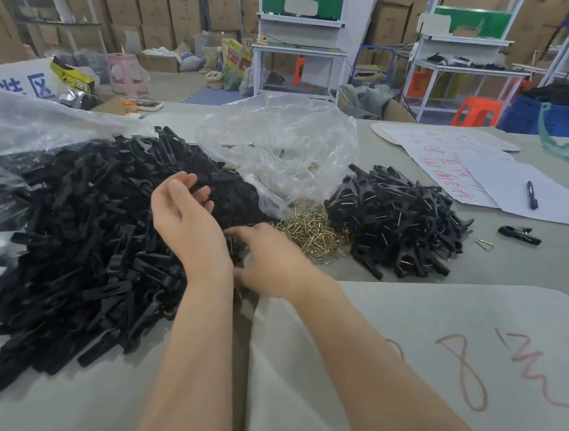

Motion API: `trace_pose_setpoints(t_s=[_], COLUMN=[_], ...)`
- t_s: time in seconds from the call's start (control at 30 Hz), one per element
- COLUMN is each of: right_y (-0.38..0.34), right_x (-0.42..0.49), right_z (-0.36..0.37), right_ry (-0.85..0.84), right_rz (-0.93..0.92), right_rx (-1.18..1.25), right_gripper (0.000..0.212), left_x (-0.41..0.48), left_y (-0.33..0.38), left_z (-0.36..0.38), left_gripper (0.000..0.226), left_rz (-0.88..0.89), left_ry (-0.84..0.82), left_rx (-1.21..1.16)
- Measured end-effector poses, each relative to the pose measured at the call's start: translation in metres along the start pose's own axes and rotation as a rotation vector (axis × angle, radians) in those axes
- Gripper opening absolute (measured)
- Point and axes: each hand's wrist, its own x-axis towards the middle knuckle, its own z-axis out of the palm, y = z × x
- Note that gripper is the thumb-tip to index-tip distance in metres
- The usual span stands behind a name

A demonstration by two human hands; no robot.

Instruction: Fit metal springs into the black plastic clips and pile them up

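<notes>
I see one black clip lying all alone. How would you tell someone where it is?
Start at the smaller pile of finished clips on the right of the table. Right of it, near the pen, lies the lone clip: it touches no pile, with one loose spring beside it.

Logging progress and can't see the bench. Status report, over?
Left hand open over big clip heap. Right hand blurred, low beside springs, grip unclear. Sprung clips piled at right. Plastic bag behind springs, not blocking.

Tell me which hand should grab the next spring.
Right. The right hand is just beside the spring heap, while the left hand hovers open over the loose clip pile, farther away.
</notes>
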Motion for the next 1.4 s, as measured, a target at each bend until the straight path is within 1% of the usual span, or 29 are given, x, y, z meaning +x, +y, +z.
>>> trace_pose_setpoints(t_s=[0.03,0.07,0.2,0.27,0.3,0.37,0.47,0.53,0.6,0.67,0.73,0.77,0.83,0.87,0.93,0.97,1.03,1.1,1.17,1.27,1.33,1.4], right_y=[-0.004,-0.007,-0.014,-0.015,-0.014,-0.011,0.003,0.012,0.015,0.014,0.012,0.011,0.013,0.015,0.021,0.023,0.023,0.018,0.01,0.001,0.0,0.003], right_x=[0.003,0.004,0.005,0.008,0.009,0.009,0.008,0.007,0.005,0.004,0.005,0.005,0.005,0.004,-0.001,-0.003,-0.006,-0.004,0.0,0.006,0.007,0.007], right_z=[0.007,0.012,0.025,0.029,0.03,0.023,0.004,-0.004,-0.005,-0.002,-0.001,-0.002,-0.006,-0.008,-0.011,-0.01,-0.006,0.0,0.007,0.011,0.007,0.002], right_ry=[-0.05,-0.058,0.119,0.181,0.205,0.271,0.36,0.355,0.329,0.31,0.316,0.34,0.425,0.481,0.572,0.595,0.6,0.57,0.513,0.435,0.469,0.509], right_rz=[0.01,0.023,0.043,0.021,0.021,0.069,0.158,0.189,0.195,0.186,0.168,0.158,0.14,0.132,0.114,0.101,0.095,0.111,0.135,0.156,0.197,0.219], right_rx=[-0.047,-0.08,-0.141,-0.074,-0.004,0.21,0.563,0.806,0.99,1.139,1.222,1.243,1.242,1.177,0.95,0.867,0.829,0.874,0.958,1.196,1.276,1.263], right_gripper=[0.055,0.052,0.029,0.03,0.033,0.038,0.034,0.029,0.026,0.022,0.021,0.021,0.023,0.024,0.024,0.023,0.02,0.019,0.021,0.026,0.023,0.021], left_x=[0.0,0.0,-0.002,-0.002,-0.001,0.0,0.0,-0.001,-0.002,-0.003,-0.003,-0.002,-0.002,-0.003,-0.006,-0.007,-0.007,-0.004,0.0,0.002,0.001,0.0], left_y=[0.0,0.0,0.001,0.0,0.0,-0.001,-0.005,-0.009,-0.01,-0.01,-0.009,-0.011,-0.013,-0.014,-0.016,-0.017,-0.019,-0.02,-0.019,-0.016,-0.015,-0.016], left_z=[0.0,0.0,0.001,0.001,0.001,0.001,0.003,0.004,0.005,0.004,0.002,0.002,0.001,0.002,0.004,0.004,0.004,0.002,-0.001,-0.004,-0.004,-0.004], left_gripper=[0.02,0.019,0.019,0.019,0.019,0.021,0.02,0.017,0.015,0.014,0.012,0.01,0.005,0.003,0.004,0.004,0.01,0.017,0.018,0.02,0.023,0.025], left_rz=[0.001,0.001,0.001,0.008,0.012,0.015,-0.005,-0.038,-0.054,-0.039,-0.036,-0.047,-0.119,-0.183,-0.29,-0.315,-0.335,-0.326,-0.259,-0.154,-0.13,-0.119], left_ry=[0.004,0.008,-0.005,-0.013,-0.014,-0.019,-0.063,-0.115,-0.155,-0.168,-0.186,-0.214,-0.324,-0.394,-0.517,-0.552,-0.564,-0.543,-0.508,-0.473,-0.478,-0.495], left_rx=[0.001,-0.001,-0.006,-0.001,0.0,0.01,0.096,0.18,0.246,0.286,0.316,0.344,0.392,0.397,0.389,0.39,0.413,0.447,0.49,0.536,0.565,0.582])
